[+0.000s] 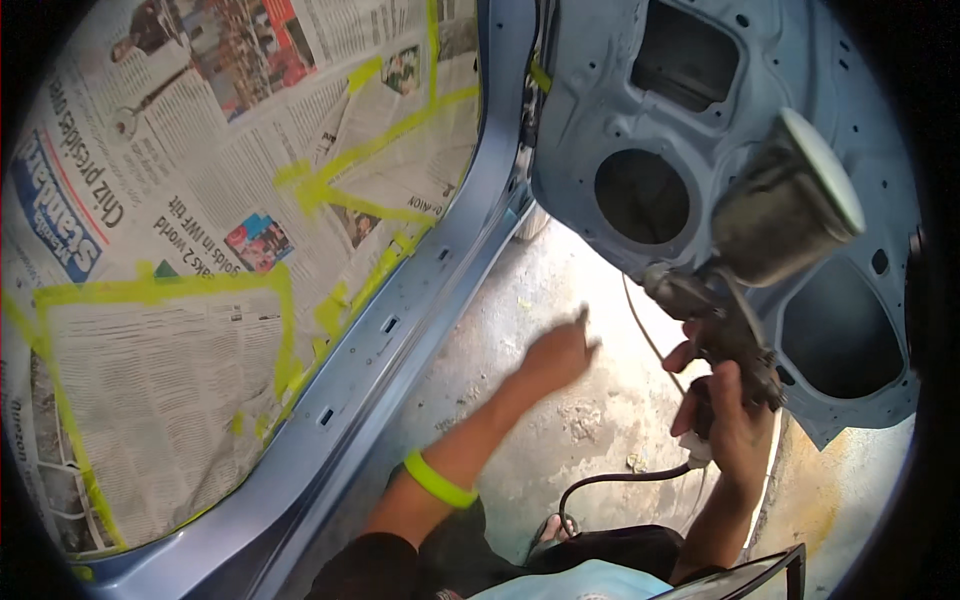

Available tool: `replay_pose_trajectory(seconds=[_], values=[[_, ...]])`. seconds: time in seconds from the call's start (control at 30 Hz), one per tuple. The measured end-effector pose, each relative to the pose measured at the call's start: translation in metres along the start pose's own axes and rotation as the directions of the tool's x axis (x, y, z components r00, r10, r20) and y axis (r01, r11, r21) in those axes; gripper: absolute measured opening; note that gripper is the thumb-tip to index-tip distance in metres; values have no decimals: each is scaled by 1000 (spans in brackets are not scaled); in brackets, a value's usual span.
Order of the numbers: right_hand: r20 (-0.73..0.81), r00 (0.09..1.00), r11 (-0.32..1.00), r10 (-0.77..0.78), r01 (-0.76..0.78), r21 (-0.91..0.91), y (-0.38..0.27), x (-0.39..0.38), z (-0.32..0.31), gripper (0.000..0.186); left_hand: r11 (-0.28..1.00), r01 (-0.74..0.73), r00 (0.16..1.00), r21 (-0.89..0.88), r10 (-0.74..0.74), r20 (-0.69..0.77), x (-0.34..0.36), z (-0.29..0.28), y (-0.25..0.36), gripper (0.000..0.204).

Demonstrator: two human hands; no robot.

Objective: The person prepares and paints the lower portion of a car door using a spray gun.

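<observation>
Spray gun: the spray gun (pixel 735 320) is held up in front of the inner face of the open car door (pixel 700 130), at the right of the view, its body tipped so the cup rides above the grip
Right hand: the right hand (pixel 735 420) is clenched round the gun's handle from below, fingers (pixel 685 352) curled toward the trigger, a hold that steadies the top-heavy tool
Cup: the paint cup (pixel 785 200) is a dull metal cylinder with a pale lid, smeared and matt, set on top so paint can feed downward
Hose: a dark hose (pixel 620 480) loops from the base of the handle down toward the floor, hanging slack
Left hand: the left hand (pixel 560 350) hangs free in the gap between sill and door, fingers loose and holding nothing; a yellow-green wristband (pixel 438 482) sits on the forearm
Door sill: the door sill (pixel 380 350) is smooth blue sheet metal with small slots, glossy
Masking: newspaper (pixel 200 200) taped with yellow-green tape (pixel 340 170) covers the car's opening, apparently to keep paint out
Floor: the concrete floor (pixel 560 290) is pale, rough and stained
</observation>
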State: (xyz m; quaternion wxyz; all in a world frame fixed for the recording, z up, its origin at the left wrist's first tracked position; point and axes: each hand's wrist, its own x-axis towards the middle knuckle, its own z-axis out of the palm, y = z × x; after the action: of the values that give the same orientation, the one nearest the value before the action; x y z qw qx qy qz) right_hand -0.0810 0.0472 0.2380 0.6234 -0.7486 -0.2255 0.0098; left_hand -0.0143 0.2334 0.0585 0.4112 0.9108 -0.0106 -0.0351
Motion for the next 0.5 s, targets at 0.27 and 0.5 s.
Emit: replay_pose_trajectory(seconds=[0.27,0.5], values=[[-82,989,987,119,-127,-100,10,-8,7,74,939,-137,986,-316,99,-134,-21,49,6,49],[-178,972,960,154,-190,-204,9,8,20,97,951,-212,816,-226,300,495,-77,115,8,64]])
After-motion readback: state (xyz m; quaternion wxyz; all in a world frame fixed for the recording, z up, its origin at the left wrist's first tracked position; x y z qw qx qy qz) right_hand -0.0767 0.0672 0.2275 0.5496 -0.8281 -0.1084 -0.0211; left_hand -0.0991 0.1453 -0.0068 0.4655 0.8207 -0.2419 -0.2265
